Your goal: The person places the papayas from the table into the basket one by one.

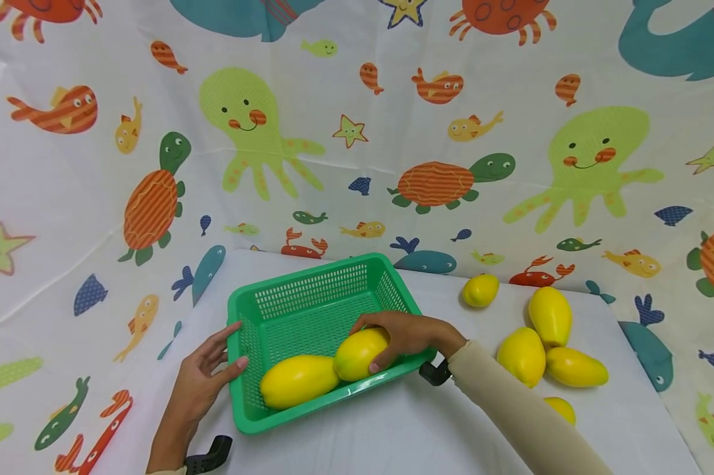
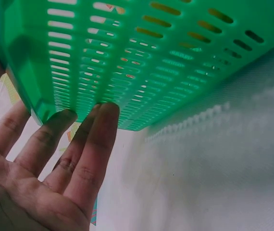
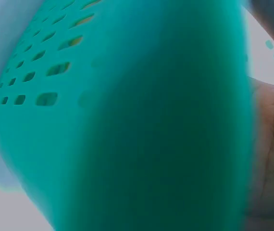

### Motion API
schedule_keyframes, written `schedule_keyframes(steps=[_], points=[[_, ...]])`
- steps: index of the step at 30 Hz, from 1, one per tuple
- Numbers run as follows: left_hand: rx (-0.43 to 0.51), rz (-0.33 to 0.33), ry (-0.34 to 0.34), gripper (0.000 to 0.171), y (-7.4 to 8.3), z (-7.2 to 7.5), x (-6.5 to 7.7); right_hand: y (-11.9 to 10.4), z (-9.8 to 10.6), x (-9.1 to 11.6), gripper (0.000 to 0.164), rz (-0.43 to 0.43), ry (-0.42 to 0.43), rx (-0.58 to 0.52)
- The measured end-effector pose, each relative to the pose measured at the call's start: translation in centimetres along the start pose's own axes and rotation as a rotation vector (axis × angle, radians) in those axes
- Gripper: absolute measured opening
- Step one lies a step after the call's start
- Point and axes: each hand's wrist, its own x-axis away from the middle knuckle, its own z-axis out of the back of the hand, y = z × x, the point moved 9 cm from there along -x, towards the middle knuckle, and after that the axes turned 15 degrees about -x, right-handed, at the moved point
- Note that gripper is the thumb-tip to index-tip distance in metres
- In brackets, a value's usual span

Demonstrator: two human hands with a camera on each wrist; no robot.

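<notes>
Head view first: we see a printed curtain (image 1: 333,152) behind the basket and a white table (image 1: 368,435) beneath it. The green basket (image 1: 303,333) sits at a slant; if a wrist pushes down on its rim, we judge it could tip or skid. To its right, a beige sleeve (image 1: 523,409) crosses above the table and partly hides one small fruit (image 1: 561,408); a low elbow could roll that one away.

The left hand (image 1: 199,379) pinches the basket's left rim, thumb over the top, fingers against the outer wall in the left wrist view. Were that pinch to loosen, the basket might swing. The right hand (image 1: 407,333) reaches over the basket's right end and grasps the held fruit (image 1: 357,359), low inside near the front wall; we cannot tell whether it bears on the floor.

The long fruit (image 1: 297,382) lies left of it in the basket, seemingly touching, so a careless release could knock it and bruise both. Right of the basket, three clustered fruits (image 1: 521,356) and a lone lemon (image 1: 480,290) lie loose, and their rounded sides could let them roll if the table is bumped.
</notes>
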Motion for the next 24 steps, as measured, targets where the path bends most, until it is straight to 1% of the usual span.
schedule_keyframes(steps=[7,13,19,24], points=[[0.009,-0.006,-0.002,0.065,0.02,0.13,0.04,0.23,-0.28,0.30,0.061,-0.024,-0.028,-0.007],[0.011,-0.004,-0.005,0.065,-0.02,0.30,0.07,0.14,-0.38,0.66,0.065,-0.022,-0.054,-0.024],[0.012,-0.002,-0.009,0.065,-0.12,0.48,0.18,-0.06,-0.68,0.47,0.067,-0.014,-0.036,0.003],[0.004,-0.001,-0.014,0.065,-0.27,0.58,0.25,0.01,-0.85,0.39,0.066,-0.033,-0.018,0.028]])
